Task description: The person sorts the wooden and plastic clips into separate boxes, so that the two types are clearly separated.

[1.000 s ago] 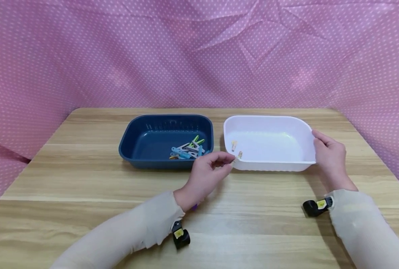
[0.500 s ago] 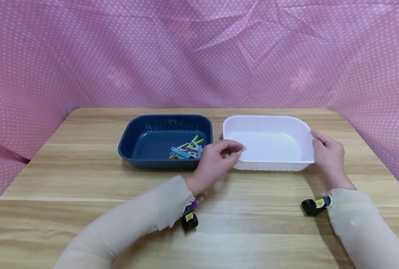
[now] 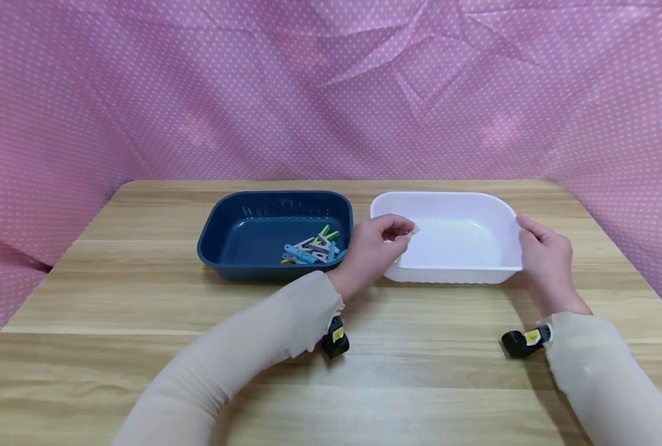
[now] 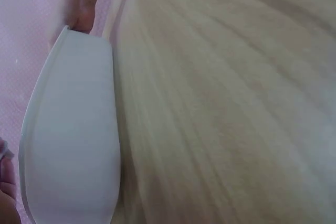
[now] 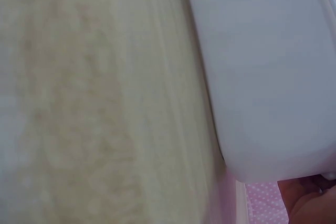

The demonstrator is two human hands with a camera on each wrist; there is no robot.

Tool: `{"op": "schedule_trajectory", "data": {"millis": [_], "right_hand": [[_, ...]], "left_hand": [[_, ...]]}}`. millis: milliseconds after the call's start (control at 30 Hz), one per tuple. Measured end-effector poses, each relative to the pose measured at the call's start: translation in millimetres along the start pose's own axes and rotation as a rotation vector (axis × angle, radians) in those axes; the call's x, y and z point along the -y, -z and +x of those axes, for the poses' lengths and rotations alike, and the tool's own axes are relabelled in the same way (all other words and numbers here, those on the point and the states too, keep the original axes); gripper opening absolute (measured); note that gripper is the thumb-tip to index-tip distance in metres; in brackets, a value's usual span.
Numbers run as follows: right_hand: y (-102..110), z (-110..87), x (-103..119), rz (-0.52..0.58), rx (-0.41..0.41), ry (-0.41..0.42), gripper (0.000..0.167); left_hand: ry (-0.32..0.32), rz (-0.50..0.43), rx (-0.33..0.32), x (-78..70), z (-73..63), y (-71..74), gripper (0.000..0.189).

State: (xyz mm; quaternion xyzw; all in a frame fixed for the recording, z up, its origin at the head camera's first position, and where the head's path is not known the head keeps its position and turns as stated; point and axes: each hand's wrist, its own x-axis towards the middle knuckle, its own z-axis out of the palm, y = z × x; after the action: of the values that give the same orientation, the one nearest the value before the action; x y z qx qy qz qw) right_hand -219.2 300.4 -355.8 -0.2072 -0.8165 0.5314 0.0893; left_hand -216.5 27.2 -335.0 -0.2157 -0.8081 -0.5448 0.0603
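Left hand [image 3: 371,249]: fingers pinched a small, pale, wood-coloured clip [image 3: 414,230] over the white, rounded-rectangular plastic basin [image 3: 453,276]. Right hand [image 3: 548,263]: fingers and thumb gripped the basin's right end.

And there's the small pale clip [image 3: 415,230], pinched between the thumb and fingertips of the left hand [image 3: 371,251], poking out over the inside of the white tub near its left end, its finer details too small to make out! The tub [image 3: 459,276] itself sits upright, smooth and glossy, a rounded rectangle with a thin rim, its long side facing the person, while the right hand [image 3: 549,263] grips its right end at the rim, and a pale bit shows inside its near left corner.
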Motion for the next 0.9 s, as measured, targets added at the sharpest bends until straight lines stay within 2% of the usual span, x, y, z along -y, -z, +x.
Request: {"op": "schedule_trajectory", "data": {"millis": [133,433,733,900], "right_hand": [[-0.3,1.6,0.0,-0.018,-0.005,0.000,0.045],[-0.9,2.9,-0.6,0.007,-0.008,-0.005,0.044],[-1.3,1.9,-1.8,0.019,-0.011,-0.003,0.043],[-1.3,0.9,0.4,0.012,-0.016,-0.015,0.044]], "left_hand": [[0.053,-0.007,0.020,-1.4,3.0,-0.5,0.021],[0.093,-0.053,0.002,2.3,0.1,4.3,0.020],[0.088,-0.060,-0.011,7.0,-12.8,14.1,0.018],[0.090,-0.095,0.014,8.6,-20.7,19.0,0.018]]}}
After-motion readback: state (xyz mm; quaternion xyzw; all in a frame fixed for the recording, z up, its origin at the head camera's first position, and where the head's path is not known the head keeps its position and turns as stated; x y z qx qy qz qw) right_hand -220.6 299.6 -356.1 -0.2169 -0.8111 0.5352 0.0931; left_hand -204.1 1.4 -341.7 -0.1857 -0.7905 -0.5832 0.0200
